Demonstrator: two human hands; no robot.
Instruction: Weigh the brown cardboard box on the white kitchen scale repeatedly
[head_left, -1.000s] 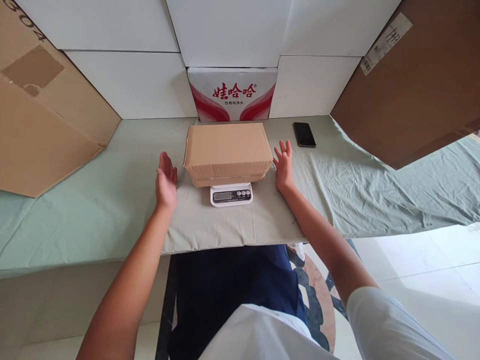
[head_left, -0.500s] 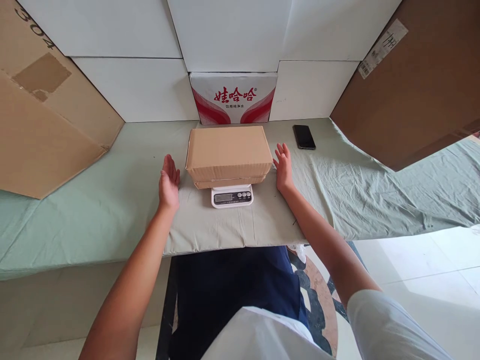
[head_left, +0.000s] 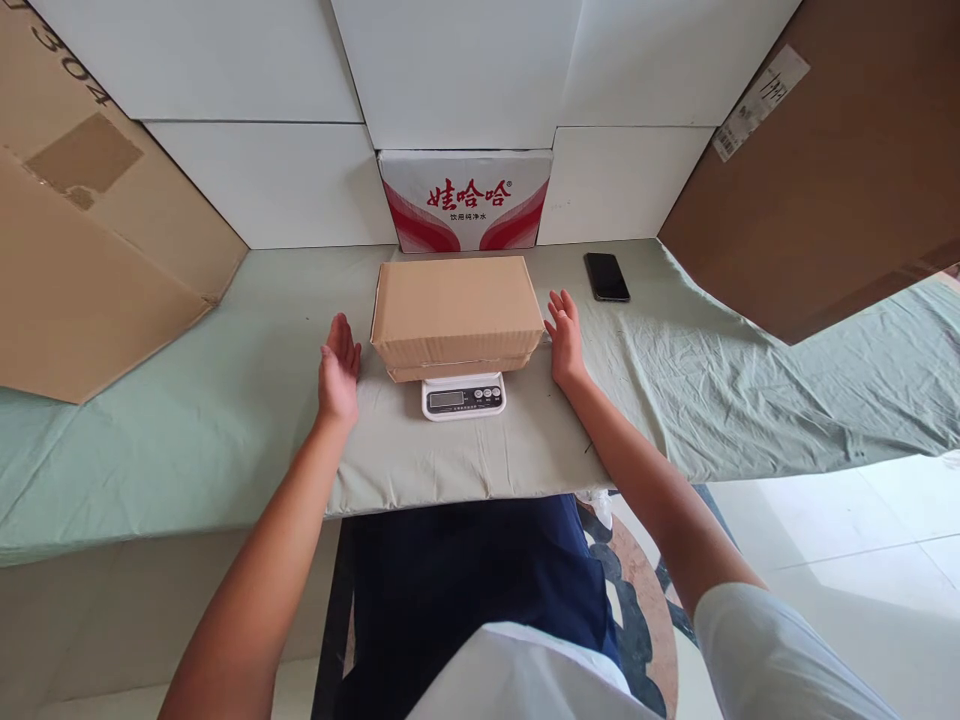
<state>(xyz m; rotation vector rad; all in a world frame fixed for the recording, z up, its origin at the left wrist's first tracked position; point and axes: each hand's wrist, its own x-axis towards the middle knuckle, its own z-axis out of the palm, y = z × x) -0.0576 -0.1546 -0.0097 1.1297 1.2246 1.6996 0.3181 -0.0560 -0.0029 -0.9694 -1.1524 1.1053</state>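
Both hands have drawn in toward the cardboard box (head_left: 456, 312) sitting on the kitchen scale (head_left: 463, 396): the left hand (head_left: 338, 370) is flat and empty just beside it, the right hand (head_left: 565, 336) open, nearly touching its end. Behind stands a 娃哈哈 water carton (head_left: 465, 200), marked 饮用纯净水.

Open left hand (head_left: 338, 368) and right hand (head_left: 566, 336) flank a cardboard box (head_left: 456, 312) on a scale (head_left: 463, 396).

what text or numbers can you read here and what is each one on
"娃哈哈", with the smaller line "饮用纯净水" under it: on the white and red carton at the back.
"304": on the big cardboard sheet at left.
Sticker on the brown carton at right: too small to read.
Scale display: unreadable.
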